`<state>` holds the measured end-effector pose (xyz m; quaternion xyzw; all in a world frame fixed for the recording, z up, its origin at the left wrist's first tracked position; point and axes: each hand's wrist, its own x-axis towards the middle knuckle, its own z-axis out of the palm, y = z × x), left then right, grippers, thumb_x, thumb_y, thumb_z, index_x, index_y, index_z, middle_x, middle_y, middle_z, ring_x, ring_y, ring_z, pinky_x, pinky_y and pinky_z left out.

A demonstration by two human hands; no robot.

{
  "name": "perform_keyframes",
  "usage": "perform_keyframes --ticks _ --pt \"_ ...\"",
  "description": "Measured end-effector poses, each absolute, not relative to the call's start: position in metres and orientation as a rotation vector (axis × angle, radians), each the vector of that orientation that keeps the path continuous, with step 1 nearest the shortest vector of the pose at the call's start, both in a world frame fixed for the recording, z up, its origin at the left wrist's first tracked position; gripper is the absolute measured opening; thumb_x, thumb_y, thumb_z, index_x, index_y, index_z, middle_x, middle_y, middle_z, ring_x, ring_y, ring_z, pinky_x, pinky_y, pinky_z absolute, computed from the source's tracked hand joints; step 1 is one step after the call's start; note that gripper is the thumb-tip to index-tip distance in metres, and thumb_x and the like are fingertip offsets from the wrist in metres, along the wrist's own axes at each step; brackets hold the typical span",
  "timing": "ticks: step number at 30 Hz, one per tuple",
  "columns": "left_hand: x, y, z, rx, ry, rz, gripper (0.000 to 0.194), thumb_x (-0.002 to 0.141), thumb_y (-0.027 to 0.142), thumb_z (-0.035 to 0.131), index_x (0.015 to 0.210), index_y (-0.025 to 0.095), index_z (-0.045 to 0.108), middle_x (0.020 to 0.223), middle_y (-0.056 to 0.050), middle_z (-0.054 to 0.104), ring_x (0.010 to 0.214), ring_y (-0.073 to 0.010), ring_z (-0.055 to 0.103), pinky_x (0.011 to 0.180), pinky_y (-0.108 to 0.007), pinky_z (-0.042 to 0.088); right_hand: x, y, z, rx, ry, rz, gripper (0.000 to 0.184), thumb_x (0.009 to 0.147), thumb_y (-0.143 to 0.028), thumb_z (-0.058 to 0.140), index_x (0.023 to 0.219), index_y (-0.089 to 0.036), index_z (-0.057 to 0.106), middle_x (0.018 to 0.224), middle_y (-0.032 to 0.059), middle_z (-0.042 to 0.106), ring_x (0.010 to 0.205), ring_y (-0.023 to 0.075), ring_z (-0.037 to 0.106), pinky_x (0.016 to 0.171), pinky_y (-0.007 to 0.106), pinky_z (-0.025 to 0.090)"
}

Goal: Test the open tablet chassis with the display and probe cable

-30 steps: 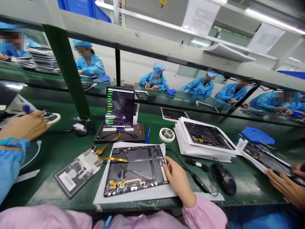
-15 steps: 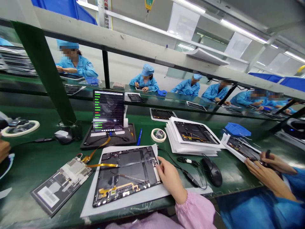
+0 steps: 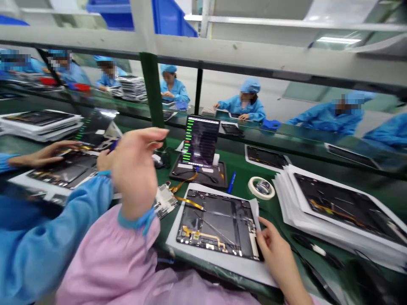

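An opened tablet housing with bare inner parts lies on a white sheet on the green bench. My right hand grips its right edge, thumb and fingers at the rim. My left hand is raised in front of me, left of the housing, blurred, with fingers stretched to the right and nothing visible in it. A gold flex cable runs from the housing to a silver board assembly, partly hidden behind my left hand. Behind stands a lit test screen with green bars and one red bar.
A roll of tape and a blue pen lie behind the housing. To the right is a stack of housings on white sheets, with black cables in front. A co-worker's blue sleeve is close on my left.
The view has swung left. My left hand has come into view, raised. My right hand stays at the housing's right edge, and the housing still lies on its sheet.
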<state>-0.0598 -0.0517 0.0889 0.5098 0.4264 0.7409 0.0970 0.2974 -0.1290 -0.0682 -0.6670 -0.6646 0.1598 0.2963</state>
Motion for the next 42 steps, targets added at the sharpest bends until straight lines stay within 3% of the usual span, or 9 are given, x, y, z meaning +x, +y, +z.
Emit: perform_keyframes --ticks 7,11,16,22,25,29,33,37,42 --pt "-0.077 0.091 0.024 1.325 1.545 1.465 0.025 0.061 0.015 0.067 0.085 0.01 0.069 0.093 -0.011 0.071 0.095 -0.024 0.063 0.091 -0.036 0.046 0.299 -0.126 -0.069 -1.807 -1.782 0.406 0.049 0.083 -0.046 0.039 0.12 -0.015 0.047 0.06 -0.0026 0.052 0.053 0.0168 0.053 0.057 0.027 0.044" --pt "-0.066 0.117 -0.006 1.373 1.487 1.441 0.024 0.067 0.031 0.068 0.079 0.011 0.069 0.081 -0.009 0.071 0.082 -0.0219 0.065 0.078 -0.032 0.05 0.301 -0.126 -0.07 -1.855 -1.776 0.426 0.051 0.082 -0.049 0.037 0.12 -0.016 0.046 0.061 -0.0029 0.052 0.053 0.0167 0.053 0.057 0.027 0.044" --pt "-0.055 0.124 -0.016 1.352 1.623 1.533 0.03 0.071 0.041 0.067 0.077 0.012 0.066 0.083 -0.009 0.069 0.084 -0.0226 0.063 0.08 -0.033 0.048 0.302 -0.127 -0.068 -1.848 -1.798 0.423 0.051 0.083 -0.049 0.037 0.12 -0.016 0.046 0.06 -0.0031 0.052 0.053 0.0168 0.053 0.056 0.027 0.043" --pt "-0.032 0.099 0.008 1.288 1.847 1.741 0.041 0.072 0.024 0.066 0.11 0.013 0.056 0.121 -0.014 0.058 0.117 -0.0249 0.051 0.104 -0.038 0.035 0.297 -0.127 -0.068 -1.826 -1.815 0.405 0.05 0.085 -0.048 0.036 0.121 -0.015 0.046 0.061 -0.0025 0.051 0.051 0.0171 0.052 0.054 0.028 0.042" --pt "0.008 0.054 0.025 1.496 1.573 1.779 0.039 0.077 0.018 0.06 0.115 0.016 0.053 0.123 -0.01 0.057 0.115 -0.0193 0.053 0.102 -0.033 0.039 0.291 -0.133 -0.063 -1.847 -1.818 0.398 0.048 0.087 -0.043 0.035 0.122 -0.013 0.047 0.063 -0.0012 0.053 0.054 0.0171 0.053 0.056 0.028 0.041" --pt "0.062 -0.009 0.028 1.951 1.198 1.154 0.02 0.082 0.025 0.058 0.1 0.018 0.062 0.104 -0.005 0.066 0.098 -0.0187 0.061 0.09 -0.032 0.047 0.292 -0.14 -0.05 -1.933 -1.848 0.399 0.045 0.087 -0.033 0.038 0.127 -0.013 0.047 0.071 0.0012 0.059 0.061 0.0174 0.057 0.058 0.028 0.04" --pt "0.087 -0.03 -0.003 2.368 1.319 0.676 0.012 0.084 0.024 0.056 0.083 0.018 0.066 0.09 -0.006 0.068 0.09 -0.022 0.06 0.084 -0.035 0.046 0.313 -0.138 -0.033 -1.952 -1.879 0.294 0.032 0.088 -0.026 0.041 0.113 -0.016 0.058 0.084 0.005 0.066 0.076 0.019 0.062 0.069 0.03 0.045" --pt "0.093 -0.021 -0.032 2.597 1.427 0.488 0.018 0.088 0.029 0.053 0.082 0.017 0.064 0.086 -0.008 0.066 0.088 -0.025 0.059 0.076 -0.036 0.045 0.329 -0.125 -0.024 -1.867 -2.047 0.149 0.018 0.085 -0.016 0.047 0.098 -0.016 0.061 0.095 0.0078 0.064 0.088 0.0212 0.06 0.081 0.033 0.046" --pt "0.095 -0.013 -0.04 2.69 1.419 0.364 0.016 0.09 0.03 0.052 0.09 0.016 0.06 0.092 -0.01 0.065 0.087 -0.0239 0.059 0.076 -0.034 0.043 0.332 -0.116 -0.027 -1.908 -2.225 0.256 0.021 0.083 -0.012 0.054 0.103 -0.014 0.059 0.089 0.0071 0.062 0.084 0.021 0.059 0.078 0.033 0.046"
